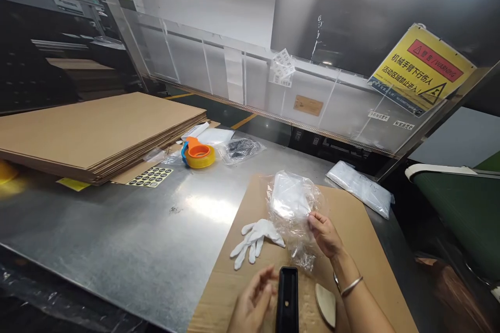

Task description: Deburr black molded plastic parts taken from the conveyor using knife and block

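My right hand pinches the edge of a clear plastic bag with something white and flat inside it. My left hand is held low beside a long black tray-like part; its fingers are curled loosely apart with nothing seen between them. A white glove lies flat on the cardboard sheet, left of the bag. To the right of the black part rests a beige curved piece, whose kind I cannot make out.
A stack of cardboard sheets fills the table's left. Near it are an orange tape dispenser, a sticker sheet and a bag with dark contents. A plastic-wrapped pack lies at the right edge. A warning sign hangs behind.
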Motion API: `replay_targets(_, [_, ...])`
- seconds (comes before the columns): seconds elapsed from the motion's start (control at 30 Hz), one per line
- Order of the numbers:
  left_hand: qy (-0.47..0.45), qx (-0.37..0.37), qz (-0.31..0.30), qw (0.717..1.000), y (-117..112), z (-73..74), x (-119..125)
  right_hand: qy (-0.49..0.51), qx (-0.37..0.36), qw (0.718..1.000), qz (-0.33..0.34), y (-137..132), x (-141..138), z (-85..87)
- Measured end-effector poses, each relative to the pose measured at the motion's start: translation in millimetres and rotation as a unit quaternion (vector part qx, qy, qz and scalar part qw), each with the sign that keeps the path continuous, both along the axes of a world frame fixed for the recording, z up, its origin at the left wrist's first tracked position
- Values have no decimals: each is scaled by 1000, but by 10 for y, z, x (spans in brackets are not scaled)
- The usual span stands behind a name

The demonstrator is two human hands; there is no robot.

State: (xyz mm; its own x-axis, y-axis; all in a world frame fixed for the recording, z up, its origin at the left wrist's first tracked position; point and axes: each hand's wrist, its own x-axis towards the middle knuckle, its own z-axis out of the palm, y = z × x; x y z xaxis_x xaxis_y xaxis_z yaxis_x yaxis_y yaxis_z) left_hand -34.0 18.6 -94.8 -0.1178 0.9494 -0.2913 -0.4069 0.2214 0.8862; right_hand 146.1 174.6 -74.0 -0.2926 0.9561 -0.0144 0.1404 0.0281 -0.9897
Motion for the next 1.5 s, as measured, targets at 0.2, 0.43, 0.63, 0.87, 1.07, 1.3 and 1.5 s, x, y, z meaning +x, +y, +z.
replay_targets(0.2, [215,188,-48,957,705,384,189,119,-32,992,-1,-400,-180,27])
replay_targets(0.43, [362,201,-69,907,1178,146,560,174,46,977,-113,-57,-165,-148])
replay_targets(0.63, [486,254,-132,826,1600,77,739,234,81,948,-202,191,60,-1])
replay_targets(0.87, [488,280,-108,819,1671,217,694,279,16,945,-172,-40,286,216])
replay_targets(1.07, [384,331,-149,849,1449,471,455,248,-58,963,-89,-426,169,219])
replay_targets(1.3, [365,319,-159,860,1134,589,354,101,8,994,-36,-654,130,327])
replay_targets(1.5, [377,324,-179,849,927,695,215,-48,70,996,1,-780,163,540])
